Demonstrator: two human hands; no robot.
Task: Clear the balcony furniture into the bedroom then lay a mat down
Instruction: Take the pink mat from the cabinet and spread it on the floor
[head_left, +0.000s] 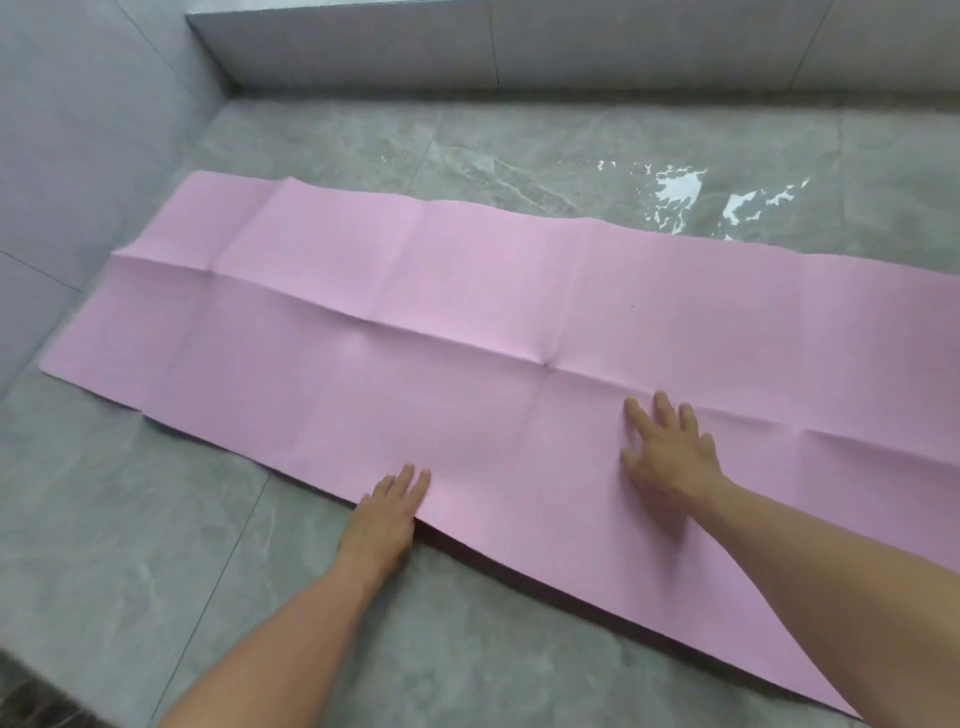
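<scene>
I'm on the last step: the pink mat (415, 322) lies unfolded on the floor tiles (156, 519) under both hands. My left hand (389, 512) rests straight-fingered on its near edge, and my right hand (667, 452) presses flat, fingers spread. Next, I'd smooth the raised creases beyond my fingertips.

This looks like a tiled corner of a home, a balcony or a similar nook rather than a workplace. Around the left hand (387, 512) runs a floor (156, 519) of large, glossy, grey marble-patterned tiles with thin grout lines. Well beyond the right hand (670, 452), bright glare (680, 187) lies on it. Past both hands a low tiled ledge (519, 47) closes the far side, meeting a pale grey tiled wall (78, 156) off to the left. A thin pink mat (415, 291) with fold creases lies beneath both hands.
</scene>
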